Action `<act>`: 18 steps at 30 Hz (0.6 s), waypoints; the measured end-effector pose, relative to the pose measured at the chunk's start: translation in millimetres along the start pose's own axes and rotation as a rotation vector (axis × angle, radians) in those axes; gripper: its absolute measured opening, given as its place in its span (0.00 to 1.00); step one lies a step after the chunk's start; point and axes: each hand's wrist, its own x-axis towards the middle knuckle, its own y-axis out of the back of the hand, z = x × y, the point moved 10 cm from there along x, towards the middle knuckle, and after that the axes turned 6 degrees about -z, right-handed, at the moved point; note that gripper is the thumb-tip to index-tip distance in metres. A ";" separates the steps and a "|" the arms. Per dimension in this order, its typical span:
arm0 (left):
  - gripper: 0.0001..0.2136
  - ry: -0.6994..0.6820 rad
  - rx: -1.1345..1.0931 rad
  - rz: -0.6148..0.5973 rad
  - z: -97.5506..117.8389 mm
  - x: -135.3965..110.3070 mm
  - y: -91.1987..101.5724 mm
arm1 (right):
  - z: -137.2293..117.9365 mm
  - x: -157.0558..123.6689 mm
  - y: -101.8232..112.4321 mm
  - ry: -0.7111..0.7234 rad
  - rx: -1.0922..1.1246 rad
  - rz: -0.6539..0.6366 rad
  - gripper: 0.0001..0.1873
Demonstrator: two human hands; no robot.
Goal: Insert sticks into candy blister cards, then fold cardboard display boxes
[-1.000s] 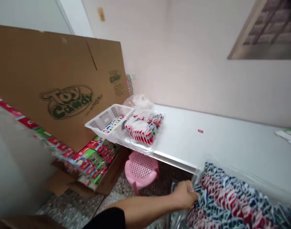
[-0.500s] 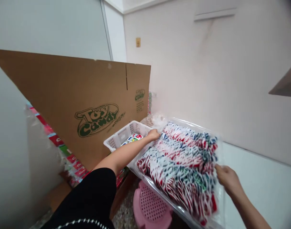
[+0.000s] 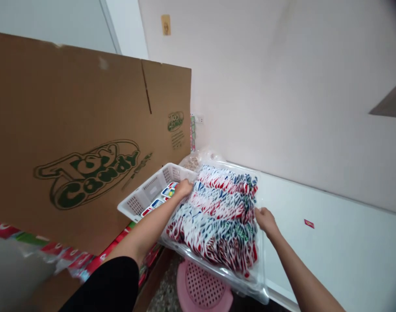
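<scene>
A clear plastic tray (image 3: 262,264) is packed with rows of small flat pieces (image 3: 217,216) in white, red, blue and green. What the pieces are, I cannot tell. My left hand (image 3: 185,188) is closed on the tray's far left edge, beside a white plastic basket (image 3: 133,206). At the opposite side, my right hand (image 3: 265,219) grips the right edge with curled fingers. The tray's front edge overhangs a pink stool (image 3: 206,286). In the basket lie several small colourful labelled packs (image 3: 157,203), partly covered by my left forearm.
A large cardboard sheet or box side (image 3: 97,121) printed "Toy Candy" stands at left. Red and green packets (image 3: 55,248) line its lower edge. A white tabletop (image 3: 292,208) with a small red packet (image 3: 309,223) stretches right. Behind the tray is a clear plastic bag (image 3: 193,161).
The tray, held in both hands, has shifted leftward in view, and more white tabletop with a red packet shows at right. The camera has turned and the cardboard looks nearer.
</scene>
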 end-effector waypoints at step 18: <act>0.15 -0.022 0.032 0.093 32.8 15.8 8.7 | 0.2 1.2 17.7 -0.049 0.097 0.083 0.16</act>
